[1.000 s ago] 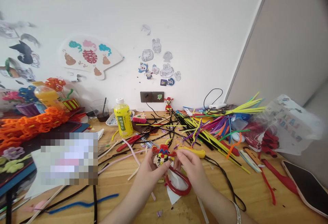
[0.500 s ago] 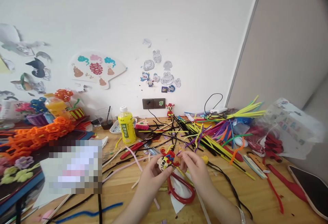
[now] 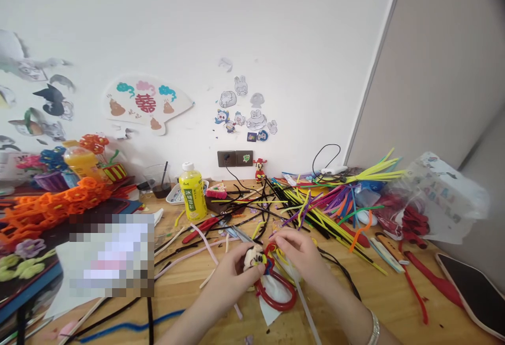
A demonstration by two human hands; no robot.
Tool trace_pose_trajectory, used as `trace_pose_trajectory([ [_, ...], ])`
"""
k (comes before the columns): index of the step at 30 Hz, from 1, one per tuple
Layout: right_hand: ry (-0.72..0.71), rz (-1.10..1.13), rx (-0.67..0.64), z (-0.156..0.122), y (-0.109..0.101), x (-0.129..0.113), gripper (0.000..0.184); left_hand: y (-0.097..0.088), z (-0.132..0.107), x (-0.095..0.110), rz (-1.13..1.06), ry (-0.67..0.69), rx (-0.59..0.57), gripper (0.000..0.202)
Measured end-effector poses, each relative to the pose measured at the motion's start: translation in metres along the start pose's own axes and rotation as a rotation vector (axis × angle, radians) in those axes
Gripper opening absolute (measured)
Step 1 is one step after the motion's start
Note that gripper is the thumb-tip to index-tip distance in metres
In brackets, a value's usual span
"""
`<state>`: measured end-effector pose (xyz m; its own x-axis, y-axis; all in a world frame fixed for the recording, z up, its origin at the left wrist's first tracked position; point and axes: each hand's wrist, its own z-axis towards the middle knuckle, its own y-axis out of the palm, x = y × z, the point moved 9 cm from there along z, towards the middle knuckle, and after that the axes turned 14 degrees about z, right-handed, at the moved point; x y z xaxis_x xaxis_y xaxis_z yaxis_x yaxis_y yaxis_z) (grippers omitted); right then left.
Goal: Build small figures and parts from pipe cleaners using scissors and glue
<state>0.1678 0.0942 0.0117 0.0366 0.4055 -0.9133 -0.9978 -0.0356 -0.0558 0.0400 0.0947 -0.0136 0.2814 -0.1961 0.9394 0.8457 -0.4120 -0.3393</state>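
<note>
My left hand is closed around a small pipe-cleaner figure with a pale head, a yellow nose and red, blue and yellow parts. The figure lies tilted, its head toward my left fingers. My right hand is at the figure's other end, fingertips pinched together on its red part. Exactly what they grip is partly hidden by the fingers. Just below the figure lies a red loop handle, apparently of scissors, over a piece of white paper.
A yellow drink bottle stands behind my hands. Loose pipe cleaners heap up at the back right. A similar red figure stands by the wall. A phone lies at right, orange pipe-cleaner work at left.
The figure has turned and sunk slightly in my left hand. My right hand has moved left and closer, its fingertips now at the figure's red part. The view has shifted slightly.
</note>
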Motion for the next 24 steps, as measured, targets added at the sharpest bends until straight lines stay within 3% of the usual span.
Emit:
trace_pose_trajectory([
  [4, -0.025, -0.043, -0.044, -0.001, 0.005, 0.0, 0.022, -0.002, -0.001, 0.002, -0.012, -0.023, 0.012, 0.023],
  [10, 0.067, 0.046, -0.068, -0.002, 0.008, 0.006, 0.024, -0.001, -0.003, 0.003, -0.027, -0.02, -0.009, 0.023],
  [24, 0.051, 0.182, 0.041, -0.01, 0.008, 0.004, 0.019, 0.002, -0.006, 0.002, -0.107, -0.098, 0.005, 0.025],
])
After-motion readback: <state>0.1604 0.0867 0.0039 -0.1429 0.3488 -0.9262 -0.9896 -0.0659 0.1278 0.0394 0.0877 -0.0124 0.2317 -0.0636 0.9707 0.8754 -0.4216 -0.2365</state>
